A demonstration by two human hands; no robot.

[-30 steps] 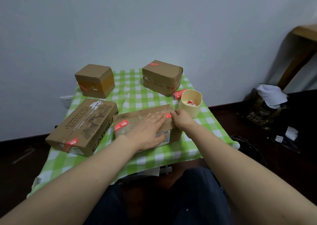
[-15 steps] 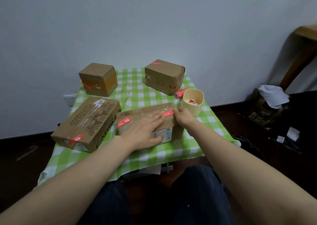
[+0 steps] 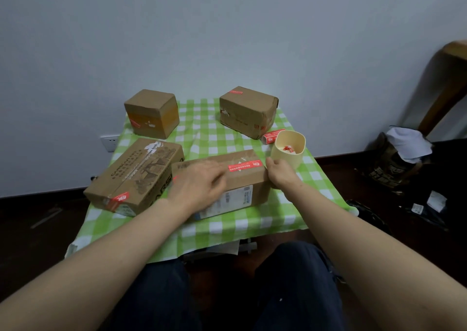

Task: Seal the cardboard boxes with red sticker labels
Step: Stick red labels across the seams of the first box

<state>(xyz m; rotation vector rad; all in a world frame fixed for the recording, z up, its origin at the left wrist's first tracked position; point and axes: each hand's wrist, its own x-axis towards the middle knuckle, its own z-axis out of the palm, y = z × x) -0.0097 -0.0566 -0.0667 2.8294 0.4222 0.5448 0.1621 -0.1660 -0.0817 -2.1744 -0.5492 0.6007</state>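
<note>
The near cardboard box (image 3: pixel 242 194) lies across the table's front middle. A red sticker label (image 3: pixel 244 166) is stuck flat on the right part of its top. My left hand (image 3: pixel 197 186) lies palm down on the left part of the top, blurred, fingers spread. My right hand (image 3: pixel 280 172) is curled around the box's right end, thumb at the top corner. A printed box (image 3: pixel 136 176) at the left has a red sticker (image 3: pixel 120 197) on its near corner. A cube box (image 3: pixel 151 113) and another box (image 3: pixel 247 110) stand at the back. A roll of red stickers (image 3: pixel 271 136) lies behind the cup.
A cream cup (image 3: pixel 276 151) holding red and white scraps stands just right of the near box, close to my right hand. The green checked cloth (image 3: pixel 252 219) covers a small table against the wall. Bags and clutter (image 3: pixel 404 159) sit on the floor at the right.
My right hand has slid off the red sticker to the box's right end, so the whole sticker shows. My left hand has moved left along the top, covering the left sticker.
</note>
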